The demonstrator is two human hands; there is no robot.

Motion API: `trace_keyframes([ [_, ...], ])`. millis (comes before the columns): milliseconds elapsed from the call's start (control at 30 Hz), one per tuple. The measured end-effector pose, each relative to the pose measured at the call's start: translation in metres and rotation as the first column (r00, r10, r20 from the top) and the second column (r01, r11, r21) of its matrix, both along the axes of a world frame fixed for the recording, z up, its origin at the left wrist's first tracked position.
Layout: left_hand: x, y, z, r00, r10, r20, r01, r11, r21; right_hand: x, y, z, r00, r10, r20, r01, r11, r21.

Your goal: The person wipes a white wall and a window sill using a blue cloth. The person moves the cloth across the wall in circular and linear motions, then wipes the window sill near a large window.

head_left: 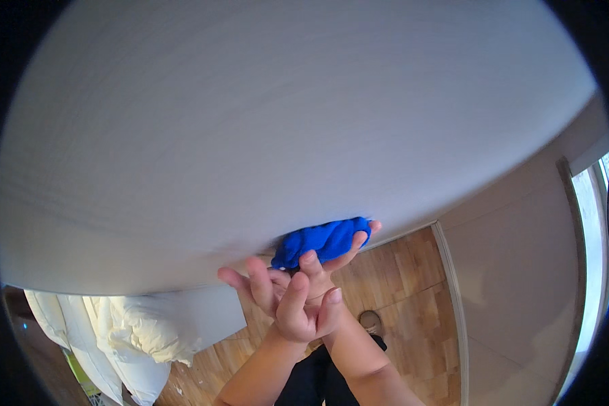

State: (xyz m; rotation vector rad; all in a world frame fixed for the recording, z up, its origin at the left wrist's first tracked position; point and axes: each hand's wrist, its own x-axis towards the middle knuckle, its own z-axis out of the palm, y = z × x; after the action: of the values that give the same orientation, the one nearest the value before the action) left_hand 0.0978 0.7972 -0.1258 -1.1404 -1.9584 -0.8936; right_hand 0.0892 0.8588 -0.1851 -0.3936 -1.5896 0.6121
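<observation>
A bunched blue cloth (325, 241) lies against the large pale grey-white surface (304, 122) in front of me, as it appears. My right hand (338, 265) holds this cloth, with fingertips showing at its right end; part of that hand is hidden behind my left. Palm upward, my left hand (292, 303) is just below and in front of the cloth, crossing my right wrist area. Its fingers are spread and curl a little, and nothing rests in them. Whether my two hands touch cannot be made out.
White bedding or pillows (139, 328) are heaped at the lower left. Wooden flooring (413, 298) runs below, with my shoe (371, 321) on it. To the right stand a beige wall (507, 271) with a pale baseboard and a bright window (592, 203).
</observation>
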Motion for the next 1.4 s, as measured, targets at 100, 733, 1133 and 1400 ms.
trace_keyframes([
  [100,-0.002,0.012,0.004,1.0,0.002,-0.016,-0.003,0.999,-0.037,-0.01,0.032,0.0,0.994,-0.084,-0.065,0.091,0.989,0.117],
  [733,0.009,0.108,-0.016,0.989,-0.088,-0.119,0.07,0.987,-0.147,0.029,0.164,-0.001,0.98,-0.132,-0.151,0.144,0.987,0.072],
  [1133,0.039,0.182,-0.018,0.977,-0.198,-0.073,0.2,0.98,0.02,0.043,0.213,-0.003,0.965,-0.182,-0.188,0.215,0.961,0.174],
  [1400,0.032,0.192,-0.015,0.982,-0.114,-0.151,0.1,0.99,-0.101,0.079,0.281,-0.004,0.976,-0.213,-0.047,0.218,0.963,0.159],
])
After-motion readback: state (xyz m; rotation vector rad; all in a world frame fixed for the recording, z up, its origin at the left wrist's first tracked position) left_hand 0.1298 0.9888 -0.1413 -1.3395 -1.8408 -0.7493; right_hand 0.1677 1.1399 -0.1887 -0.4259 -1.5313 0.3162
